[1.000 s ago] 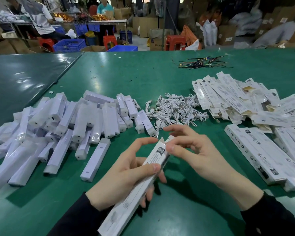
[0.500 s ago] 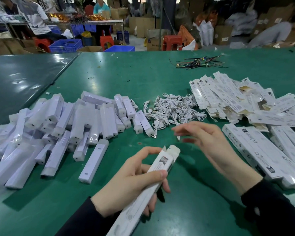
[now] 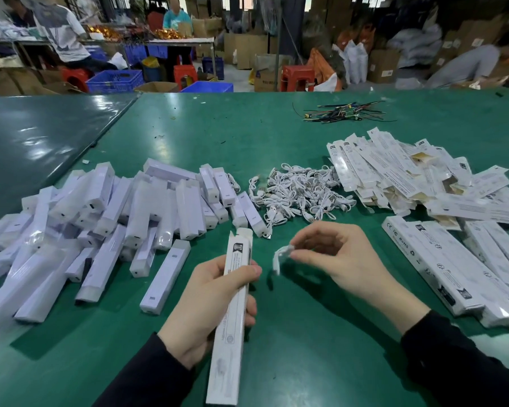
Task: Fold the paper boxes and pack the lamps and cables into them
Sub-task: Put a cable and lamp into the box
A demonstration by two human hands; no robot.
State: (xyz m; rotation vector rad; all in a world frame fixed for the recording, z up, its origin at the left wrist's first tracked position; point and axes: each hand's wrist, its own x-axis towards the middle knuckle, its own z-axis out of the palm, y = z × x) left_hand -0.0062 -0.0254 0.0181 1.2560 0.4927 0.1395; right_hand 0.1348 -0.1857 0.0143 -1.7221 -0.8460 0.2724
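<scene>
Lamps (image 3: 106,218): white bars, many in clear wrap, heaped loosely on the green table (image 3: 276,142) at 9 o'clock of the hands; one lies alone at the heap's near edge, just beside the left hand.

Left hand (image 3: 206,306): curled round a long white paper box (image 3: 232,312), thumb across its front face, fingers behind. The box passes through the grip, its far end pointing to 12 o'clock and standing clear above the thumb, its near end running down past the wrist toward 6 o'clock. Far end appears filled by a white lamp end; flap state cannot be told.

Cable (image 3: 281,257): a small coiled white piece, blurred, pinched narrowly between thumb and fingertips of the right hand (image 3: 335,257), hanging at 3 o'clock of the box's upper part, apart from it.

Cable heap (image 3: 300,195): tangled white leads at 12 o'clock of the right hand.

Flat boxes (image 3: 409,177): unfolded printed sleeves piled at 2 o'clock; packed boxes (image 3: 453,274) in a row at 3 o'clock.

Coloured wires (image 3: 344,113): far table, 1 o'clock.
</scene>
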